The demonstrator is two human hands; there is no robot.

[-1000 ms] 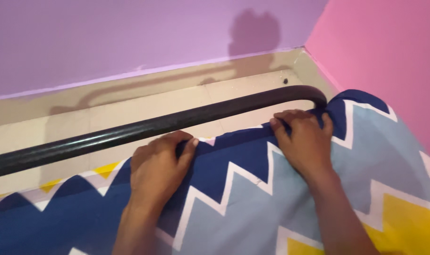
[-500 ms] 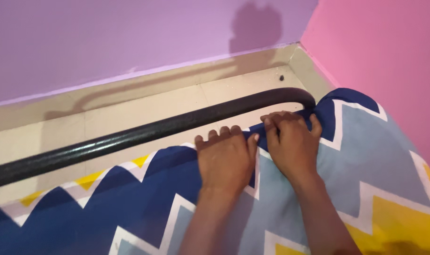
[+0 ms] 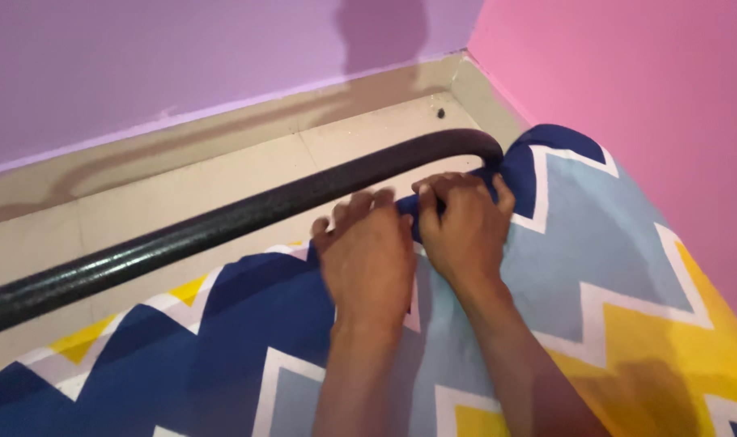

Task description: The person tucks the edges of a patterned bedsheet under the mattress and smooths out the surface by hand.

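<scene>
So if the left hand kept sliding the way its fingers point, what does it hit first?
Most likely the black metal bed rail: the left hand lies flat on the zigzag bedsheet, fingertips pointing at the rail just beyond the sheet's edge. The gap's depth is unclear.

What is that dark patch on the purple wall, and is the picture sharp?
Head view: the dark patch on the purple wall looks like a shadow; another shadow follows the black rail along the floor; the left hand and right hand look slightly soft; no strong glare.
</scene>
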